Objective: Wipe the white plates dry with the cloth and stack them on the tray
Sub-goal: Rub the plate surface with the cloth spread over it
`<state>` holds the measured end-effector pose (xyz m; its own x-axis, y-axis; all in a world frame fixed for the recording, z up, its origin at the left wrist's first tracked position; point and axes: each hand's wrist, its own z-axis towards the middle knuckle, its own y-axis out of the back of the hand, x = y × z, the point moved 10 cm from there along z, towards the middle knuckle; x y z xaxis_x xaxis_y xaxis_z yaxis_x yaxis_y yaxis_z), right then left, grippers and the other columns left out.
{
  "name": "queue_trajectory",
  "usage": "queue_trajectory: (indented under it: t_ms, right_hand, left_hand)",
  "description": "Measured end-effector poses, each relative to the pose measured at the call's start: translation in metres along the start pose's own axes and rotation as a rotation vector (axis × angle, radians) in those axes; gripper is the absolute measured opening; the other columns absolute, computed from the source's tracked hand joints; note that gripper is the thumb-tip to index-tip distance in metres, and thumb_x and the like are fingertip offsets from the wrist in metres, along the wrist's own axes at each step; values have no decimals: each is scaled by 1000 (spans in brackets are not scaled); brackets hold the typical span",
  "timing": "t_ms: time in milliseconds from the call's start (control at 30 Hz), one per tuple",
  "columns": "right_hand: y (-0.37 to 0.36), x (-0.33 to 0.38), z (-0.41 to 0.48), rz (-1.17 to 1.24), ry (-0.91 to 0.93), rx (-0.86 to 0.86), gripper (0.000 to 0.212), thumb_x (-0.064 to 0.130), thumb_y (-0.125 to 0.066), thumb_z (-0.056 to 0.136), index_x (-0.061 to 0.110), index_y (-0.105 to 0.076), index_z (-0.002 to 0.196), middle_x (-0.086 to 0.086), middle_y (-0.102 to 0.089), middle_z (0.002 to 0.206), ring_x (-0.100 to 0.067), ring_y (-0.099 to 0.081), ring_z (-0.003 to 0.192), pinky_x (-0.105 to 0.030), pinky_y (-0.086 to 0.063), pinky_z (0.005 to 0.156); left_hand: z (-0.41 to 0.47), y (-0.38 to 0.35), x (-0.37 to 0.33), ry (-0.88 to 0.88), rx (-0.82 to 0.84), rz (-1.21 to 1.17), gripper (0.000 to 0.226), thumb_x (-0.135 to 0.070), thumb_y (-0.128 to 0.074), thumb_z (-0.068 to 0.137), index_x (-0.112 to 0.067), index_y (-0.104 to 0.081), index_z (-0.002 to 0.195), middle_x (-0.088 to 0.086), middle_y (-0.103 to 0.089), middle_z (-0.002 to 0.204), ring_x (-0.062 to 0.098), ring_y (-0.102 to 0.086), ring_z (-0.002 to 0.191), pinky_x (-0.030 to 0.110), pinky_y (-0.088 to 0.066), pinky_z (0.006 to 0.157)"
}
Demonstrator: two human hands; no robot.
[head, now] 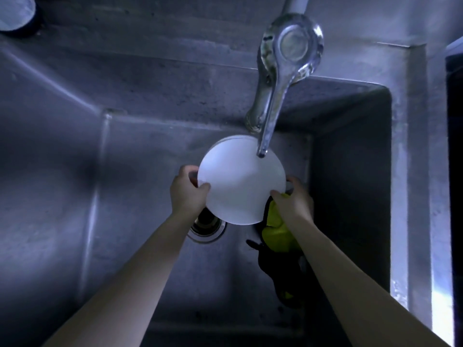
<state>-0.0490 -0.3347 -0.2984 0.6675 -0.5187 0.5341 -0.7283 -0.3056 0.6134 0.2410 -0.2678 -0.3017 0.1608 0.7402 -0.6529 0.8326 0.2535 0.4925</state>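
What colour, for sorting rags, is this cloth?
Yellow-green with black parts: cloth under the right hand gripping the white plate. Head view.

The plate [241,181] was plain white, the cloth [276,231] yellow-green and black, the sink [75,196] dull grey, the tap [283,68] silver.

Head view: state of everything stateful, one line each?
white plate: held above the sink, by both edges.
cloth: bunched, hanging under the right wrist.
left grip: holds the plate's left rim.
right grip: pinches the right rim, cloth beneath.
faucet: no stream visible.
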Motion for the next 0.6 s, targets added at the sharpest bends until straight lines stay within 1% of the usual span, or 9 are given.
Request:
queue_trajectory:
  t_ms: [67, 133, 200, 267, 367, 400, 467, 533, 600]
  right_hand:
    - [7, -4, -7, 31, -8, -1, 41, 27, -67, 88, 30, -52, 126, 26, -47, 85, 1, -46, 71, -15, -33, 53]
    - [17, -5, -18, 56, -1, -10, 42, 28, -70, 87, 31, -52, 125, 27, -47, 85, 0, -47, 73, -13, -33, 54]
    - [28, -3, -34, 88, 21, -27, 42, 27, -72, 85, 29, -54, 123, 26, -51, 87, 1, -49, 75, -12, -35, 57]
    - [39, 0, -54, 118, 46, -44, 44, 26, -74, 83, 26, -56, 123, 16, -58, 94, -7, -55, 83, -16, -37, 61]
    - [55, 4, -87, 184, 61, -39, 41, 27, -75, 82, 29, -59, 120, 11, -65, 99, -13, -60, 93, -21, -43, 72]
    - [60, 5, -99, 216, 61, -26, 37, 28, -75, 82, 34, -60, 116, 12, -66, 96, -13, -62, 93, -23, -47, 75]
    - [73, 10, -122, 261, 75, 0, 28, 30, -74, 83, 42, -63, 106, 13, -68, 87, -12, -65, 92, -29, -51, 82]
    - [92, 17, -147, 276, 106, 2, 22, 37, -73, 82, 42, -67, 103, 17, -68, 85, -11, -65, 92, -32, -52, 85]
    - [118, 25, -172, 305, 120, -26, 27, 49, -74, 78, 36, -71, 102, 17, -70, 90, -8, -66, 94, -34, -54, 87]
  left_hand:
    - [-4, 1, 0, 42, 33, -126, 36, -2, -68, 81, -28, -61, 105, -5, -67, 90, 19, -64, 85, 23, -49, 62]
    - [-13, 2, -4, 62, 69, -266, 40, 3, -67, 82, -30, -61, 105, 0, -70, 94, 20, -66, 85, 25, -52, 56]
    - [-28, 4, -13, 43, 114, -362, 45, 5, -66, 86, -34, -57, 107, 2, -70, 100, 22, -65, 88, 32, -53, 66]
    - [-49, 3, -22, 34, 170, -455, 49, 1, -65, 90, -41, -50, 110, 2, -67, 111, 23, -66, 96, 40, -54, 79]
    - [-86, 8, -27, 33, 187, -586, 50, -5, -62, 96, -45, -49, 122, -12, -63, 123, 20, -64, 113, 51, -53, 89]
    - [-98, 11, -29, 28, 181, -615, 49, -9, -61, 97, -45, -49, 128, -19, -64, 122, 16, -63, 115, 50, -55, 86]
    - [-123, 20, -34, 16, 158, -688, 46, -18, -58, 99, -44, -48, 135, -31, -66, 115, 2, -67, 106, 35, -59, 73]
    - [-148, 30, -39, 4, 128, -746, 38, -21, -51, 105, -45, -48, 135, -35, -68, 109, -8, -68, 97, 20, -57, 65]
    - [-174, 45, -49, -20, 95, -767, 34, -25, -44, 109, -51, -50, 129, -37, -68, 109, -10, -67, 97, 16, -56, 66]
